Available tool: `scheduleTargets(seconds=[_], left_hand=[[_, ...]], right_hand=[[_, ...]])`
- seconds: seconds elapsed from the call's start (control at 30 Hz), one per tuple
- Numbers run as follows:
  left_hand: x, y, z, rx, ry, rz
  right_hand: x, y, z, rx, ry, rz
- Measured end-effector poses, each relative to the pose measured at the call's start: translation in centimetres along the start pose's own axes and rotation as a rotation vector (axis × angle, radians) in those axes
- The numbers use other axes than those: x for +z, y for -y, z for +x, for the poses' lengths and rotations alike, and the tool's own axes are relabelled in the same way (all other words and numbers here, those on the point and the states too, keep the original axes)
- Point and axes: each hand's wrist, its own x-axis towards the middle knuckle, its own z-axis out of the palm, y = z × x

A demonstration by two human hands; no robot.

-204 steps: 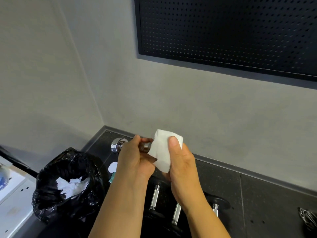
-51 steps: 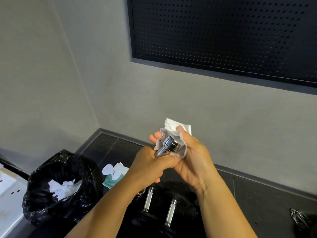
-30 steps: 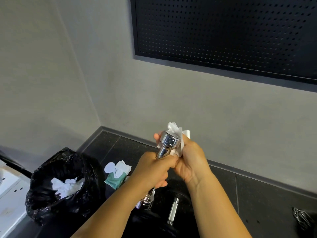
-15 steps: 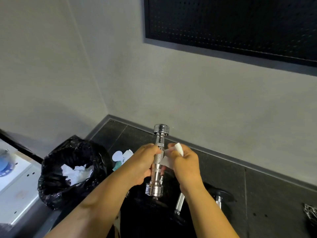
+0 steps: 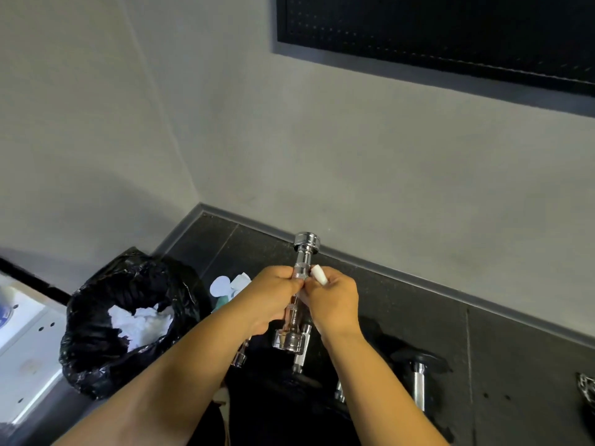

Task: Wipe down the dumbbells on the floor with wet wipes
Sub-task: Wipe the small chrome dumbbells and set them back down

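Moved down from the upper head, the wet wipe (image 5: 319, 274) now sits against the shaft of the near-upright dumbbell (image 5: 306, 244), pinched by the right hand (image 5: 335, 300); the left hand (image 5: 273, 299) grips the shaft opposite, above the floor (image 5: 418, 304).

**Surroundings: corner of room, items not in use**

A black bin bag (image 5: 83, 358) stands open on the dark tiled floor (image 5: 515, 365), close to the corner. Crumpled white sheets (image 5: 141, 321) lie inside it. The grey wall (image 5: 322, 156) is plain, with a grey skirting (image 5: 450, 291) along its foot. A black perforated panel (image 5: 450, 27) in a dark frame is mounted high on the wall. At the left edge sits a white unit (image 5: 29, 365) with small holes in its top, only partly in view. A wire object (image 5: 586, 389) shows at the right edge, cut off and not identifiable.
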Motion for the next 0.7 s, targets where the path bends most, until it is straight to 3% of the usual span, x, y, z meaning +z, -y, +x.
scheduleTargets(seconds=[0.7], left_hand=[[-4.9, 7.9, 14.0, -0.107, 0.15, 0.159]], right_hand=[[6.8, -9.9, 10.9, 0.251, 0.003, -0.071]])
